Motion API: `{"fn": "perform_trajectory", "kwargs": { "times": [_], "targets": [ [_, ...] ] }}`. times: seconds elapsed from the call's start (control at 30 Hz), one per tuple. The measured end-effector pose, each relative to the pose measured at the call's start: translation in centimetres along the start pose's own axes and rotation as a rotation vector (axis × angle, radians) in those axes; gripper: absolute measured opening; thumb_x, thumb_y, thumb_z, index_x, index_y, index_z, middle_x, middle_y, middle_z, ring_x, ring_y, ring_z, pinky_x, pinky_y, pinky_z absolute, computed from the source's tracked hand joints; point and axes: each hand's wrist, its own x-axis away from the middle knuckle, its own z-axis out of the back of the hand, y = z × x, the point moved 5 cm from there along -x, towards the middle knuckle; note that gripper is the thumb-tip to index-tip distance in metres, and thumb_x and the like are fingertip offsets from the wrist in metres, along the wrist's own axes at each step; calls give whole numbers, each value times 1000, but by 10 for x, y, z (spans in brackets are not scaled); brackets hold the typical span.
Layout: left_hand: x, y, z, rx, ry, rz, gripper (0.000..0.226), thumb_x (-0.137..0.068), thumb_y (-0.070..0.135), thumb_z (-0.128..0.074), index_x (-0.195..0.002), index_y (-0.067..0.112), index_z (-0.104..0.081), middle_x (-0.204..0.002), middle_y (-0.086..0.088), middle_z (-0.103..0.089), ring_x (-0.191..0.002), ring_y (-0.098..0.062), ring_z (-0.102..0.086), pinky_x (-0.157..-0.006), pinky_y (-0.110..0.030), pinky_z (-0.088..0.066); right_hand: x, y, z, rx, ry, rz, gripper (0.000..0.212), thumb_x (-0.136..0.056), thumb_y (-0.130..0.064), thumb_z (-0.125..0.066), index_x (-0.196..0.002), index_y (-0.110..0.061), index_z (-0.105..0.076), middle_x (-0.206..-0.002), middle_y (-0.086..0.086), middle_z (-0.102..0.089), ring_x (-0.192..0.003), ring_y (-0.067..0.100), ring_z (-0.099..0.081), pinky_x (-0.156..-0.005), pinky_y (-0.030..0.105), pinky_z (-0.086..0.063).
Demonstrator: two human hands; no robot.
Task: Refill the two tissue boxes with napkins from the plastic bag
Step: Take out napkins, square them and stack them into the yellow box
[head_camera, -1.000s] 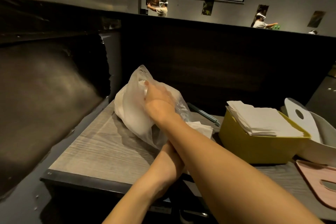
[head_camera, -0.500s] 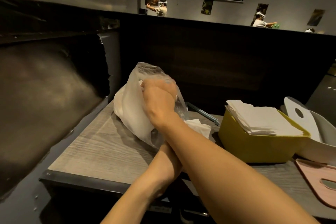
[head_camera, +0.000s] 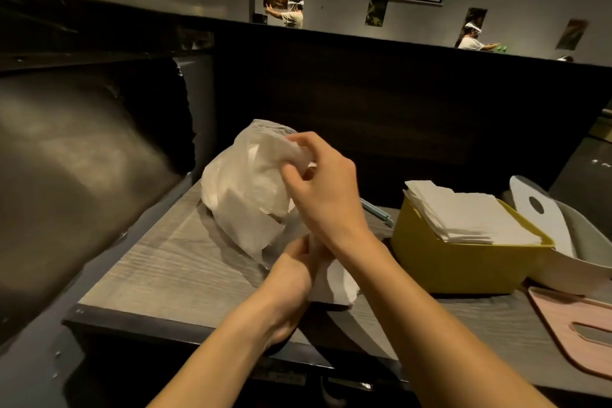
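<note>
Dim light falls over the grey wood-grain table (head_camera: 159,262), hemmed in at the left by a dark padded booth seat (head_camera: 73,175) and at the back by a dark partition. Left of centre sits the crumpled translucent plastic bag (head_camera: 238,195), bulging with white napkins. Low in front of it, the left hand (head_camera: 291,272) is closed on the bag's lower edge and a loose white sheet, though the fingers themselves are hidden. Crossing above it, the right hand (head_camera: 326,195) pinches a wad of white napkins (head_camera: 291,151) at the bag's mouth between thumb and fingertips. This looks like the drawing-out step for the second box; next the wad must come free of the plastic and be carried right. Further right stands the yellow plastic tissue box (head_camera: 463,268), already heaped with folded napkins, its stack right in the path. Touching it behind is the white tissue box (head_camera: 589,242), with a white lid with an oval hole (head_camera: 543,212) leaning into its opening, which may need shifting before anything goes in. At the far right edge lies a pink slotted lid (head_camera: 576,328).
</note>
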Motion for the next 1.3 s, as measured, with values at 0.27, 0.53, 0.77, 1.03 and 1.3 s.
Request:
{"fn": "perform_trajectory", "kwargs": {
  "times": [0.27,0.53,0.77,1.03,1.3],
  "targets": [
    [-16,-3,7,-9,26,48,18,-98,9,-58,-107,11,-74,-86,-7,-79,-88,-27,-71,-94,-47,-53,42,14,65,-755,23,-223,39,-92,-15,-72,-129,-23,-64,-114,0,-75,-107,21,-73,-85,38,-63],
    [-21,0,6,65,-149,33,32,-97,24,-55,-117,10,-76,-121,-14,-74,-116,-29,-69,-104,-44,-52,100,70,61,-574,108,-452,48,-91,-7,-75,-131,-31,-62,-121,2,-72,-105,17,-74,-80,31,-63],
    [-24,1,3,216,-189,65,49,-102,37,-43,-130,6,-68,-127,-18,-71,-120,-33,-68,-106,-49,-47,106,83,61,-385,110,-463,37,-91,-17,-78,-122,-32,-65,-111,-12,-74,-101,7,-73,-78,34,-64],
    [-28,-1,9,188,-102,34,43,-104,33,-48,-133,4,-62,-127,-21,-70,-120,-35,-67,-109,-54,-46,107,78,65,-148,176,-319,11,-92,-26,-76,-101,-31,-72,-102,-21,-72,-100,3,-69,-81,30,-62],
    [-22,0,2,40,-136,-18,47,-105,42,-42,-123,13,-74,-123,-14,-73,-113,-27,-71,-91,-42,-59,98,61,63,-316,212,-248,10,-95,-26,-72,-104,-27,-69,-100,-11,-73,-94,13,-72,-71,36,-62]
  ]
}}
